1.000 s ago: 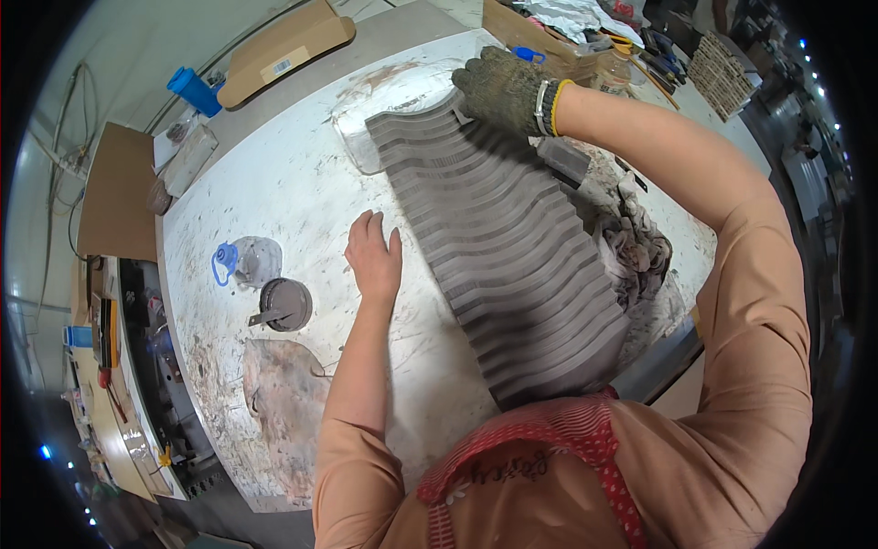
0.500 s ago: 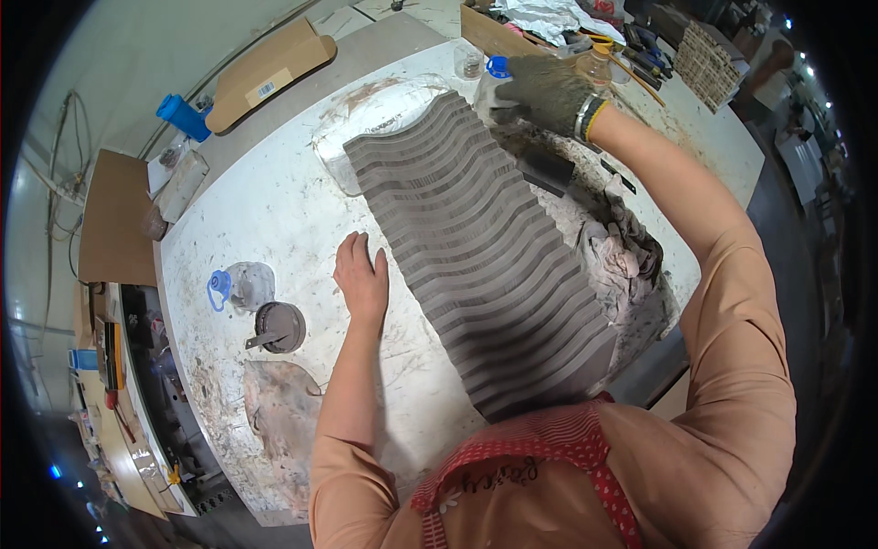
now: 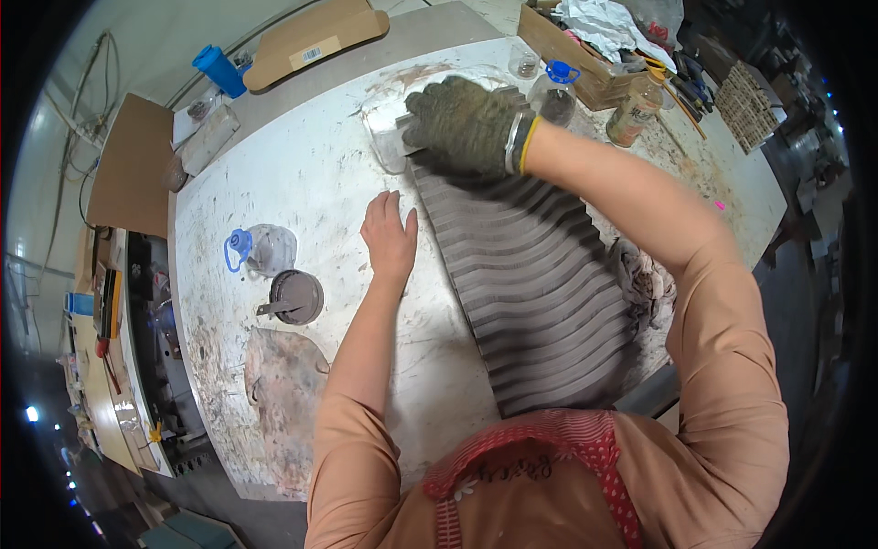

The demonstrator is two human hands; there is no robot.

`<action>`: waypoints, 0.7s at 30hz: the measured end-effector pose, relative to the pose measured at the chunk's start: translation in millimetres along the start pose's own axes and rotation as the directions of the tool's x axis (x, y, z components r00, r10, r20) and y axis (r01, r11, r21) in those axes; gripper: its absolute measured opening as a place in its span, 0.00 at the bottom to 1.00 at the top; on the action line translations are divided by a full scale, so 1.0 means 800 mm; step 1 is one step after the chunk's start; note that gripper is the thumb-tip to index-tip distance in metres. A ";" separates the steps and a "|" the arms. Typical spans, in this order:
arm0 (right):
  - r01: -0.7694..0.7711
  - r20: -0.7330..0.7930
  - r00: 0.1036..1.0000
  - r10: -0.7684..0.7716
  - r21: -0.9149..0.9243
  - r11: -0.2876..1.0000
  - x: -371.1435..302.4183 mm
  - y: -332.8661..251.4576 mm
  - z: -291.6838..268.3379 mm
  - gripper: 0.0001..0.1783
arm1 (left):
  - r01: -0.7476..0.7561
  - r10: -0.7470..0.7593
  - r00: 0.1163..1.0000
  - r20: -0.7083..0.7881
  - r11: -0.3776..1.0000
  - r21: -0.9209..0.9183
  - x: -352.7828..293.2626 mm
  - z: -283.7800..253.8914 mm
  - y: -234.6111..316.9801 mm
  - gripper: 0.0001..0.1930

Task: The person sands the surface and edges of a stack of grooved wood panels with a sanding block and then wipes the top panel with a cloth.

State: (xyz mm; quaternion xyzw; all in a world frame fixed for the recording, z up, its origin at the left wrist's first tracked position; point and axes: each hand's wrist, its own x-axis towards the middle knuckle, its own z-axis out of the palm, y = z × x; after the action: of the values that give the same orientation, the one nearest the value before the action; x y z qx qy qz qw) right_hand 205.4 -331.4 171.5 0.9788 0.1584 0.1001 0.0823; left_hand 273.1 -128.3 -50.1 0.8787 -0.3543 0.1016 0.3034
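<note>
A grey-brown panel with wavy ridges (image 3: 540,293) lies slantwise on the table in front of me. My right hand (image 3: 465,128), in a dark work glove, is over the panel's far end, fingers bent downward. A thin dark edge shows beneath the fingertips; what it belongs to is hidden. Bare and flat on the white tabletop, my left hand (image 3: 390,236) rests beside the panel's left edge. Left of it stand a round tin of grey-brown paste (image 3: 300,297) with a flat blade in it and a clear jug with a blue cap (image 3: 271,249).
Beyond my right wrist stand a blue-capped bottle (image 3: 555,99), a drink bottle (image 3: 637,112) and a wooden box of tools (image 3: 599,84). A crumpled stained rag (image 3: 647,285) lies right of the panel. A stained cloth (image 3: 282,393) covers the near left table. An open cardboard box (image 3: 315,37) sits at the back.
My gloved right hand has moved left from beside the blue-capped bottle to the panel's far end. My left hand stays flat on the table. The whole view has shifted a little.
</note>
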 end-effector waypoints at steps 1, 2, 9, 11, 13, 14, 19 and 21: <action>0.049 0.014 0.999 -0.048 -0.050 0.998 0.004 0.002 0.002 0.15 | 0.000 0.000 1.000 -0.009 1.000 -0.007 -0.001 0.001 0.000 0.24; 0.064 -0.009 0.998 -0.064 -0.059 0.996 0.006 0.005 0.005 0.15 | 0.021 -0.021 1.000 0.013 1.000 0.001 -0.001 0.001 0.000 0.24; 0.133 0.044 0.990 -0.131 -0.032 0.991 0.016 0.013 0.004 0.14 | 0.032 -0.032 0.999 0.012 0.999 -0.010 0.001 -0.004 0.007 0.23; 0.011 -0.058 0.998 -0.017 -0.116 0.993 0.014 0.017 -0.001 0.13 | 0.037 -0.037 0.999 0.015 0.999 -0.016 0.000 -0.005 0.007 0.23; -0.135 -0.078 0.989 0.124 -0.163 0.977 0.008 0.020 -0.002 0.13 | 0.039 -0.039 0.999 0.018 0.999 -0.007 0.000 -0.005 0.007 0.23; -0.062 -0.068 0.996 0.055 -0.098 0.993 0.005 0.022 -0.002 0.13 | 0.032 -0.032 0.999 0.003 0.999 -0.006 0.000 -0.004 0.007 0.23; -0.120 0.047 0.992 0.120 -0.011 0.993 -0.006 0.024 0.012 0.14 | 0.027 -0.027 1.000 0.013 0.999 0.020 0.001 -0.003 0.009 0.22; -0.229 -0.071 0.972 0.224 -0.065 0.971 -0.007 0.024 0.018 0.14 | 0.026 -0.026 1.000 0.013 0.999 0.022 0.000 -0.004 0.008 0.23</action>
State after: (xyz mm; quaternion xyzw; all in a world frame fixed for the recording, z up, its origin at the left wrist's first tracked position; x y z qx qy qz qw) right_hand 209.0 -353.1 160.5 0.9832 0.0444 0.1453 0.1011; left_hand 269.0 -130.5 -44.5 0.8871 -0.3438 0.0954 0.2928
